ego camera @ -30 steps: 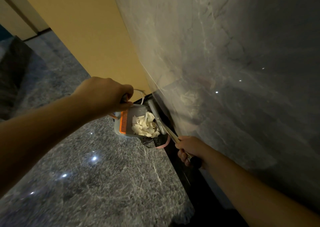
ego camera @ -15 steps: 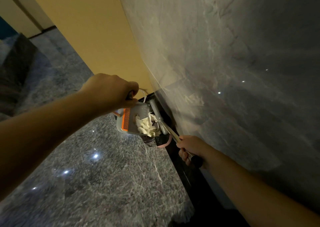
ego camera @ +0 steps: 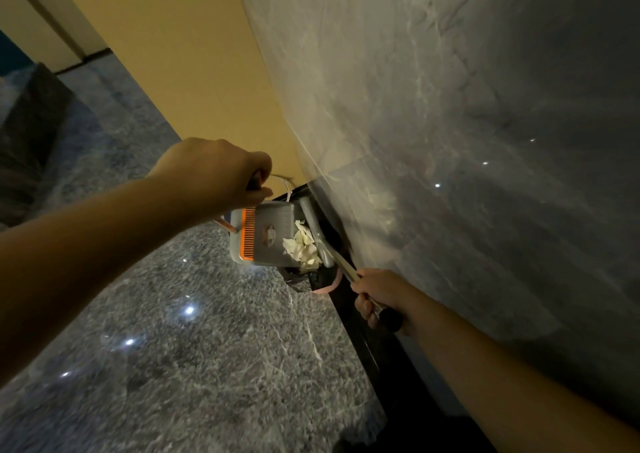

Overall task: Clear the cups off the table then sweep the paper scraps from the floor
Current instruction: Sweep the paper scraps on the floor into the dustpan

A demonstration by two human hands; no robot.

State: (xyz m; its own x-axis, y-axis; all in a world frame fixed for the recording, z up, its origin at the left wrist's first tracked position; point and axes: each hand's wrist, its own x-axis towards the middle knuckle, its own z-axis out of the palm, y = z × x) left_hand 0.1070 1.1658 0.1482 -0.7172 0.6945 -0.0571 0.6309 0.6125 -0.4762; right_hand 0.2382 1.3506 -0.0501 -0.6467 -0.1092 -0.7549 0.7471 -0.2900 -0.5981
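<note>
Floor (ego camera: 173, 331) fills the left, dark speckled stone with light glints. Left hand (ego camera: 214, 172) comes in from the left, grip curled tight round the dustpan handle, which is mostly hidden in the fist. Dustpan (ego camera: 263, 234) hangs just right of and below that hand, grey with an orange comb strip on its left side, tilted so its open lip points right and down. Scraps (ego camera: 303, 250), white crumpled paper, are bunched at that right lip, on the point of leaving the pan. Below the lip sits a bin (ego camera: 304, 281) with a black liner and pink rim; only part of it shows, and the pan covers most of its mouth. Broom (ego camera: 318, 236) lies against the pan's right edge, touching the scraps, its long axis running from upper left to lower right along the black skirting. Right hand (ego camera: 375, 297) holds the broom shaft low down, grip wrapped round it, close to the marble wall (ego camera: 450, 141). Key relation: scraps lie down-right of the left grip, directly over the bin, so likely more tilt from the left hand drops them; the broom is placed to rake stragglers. Risk: spill past the rim. No cups in view.
</note>
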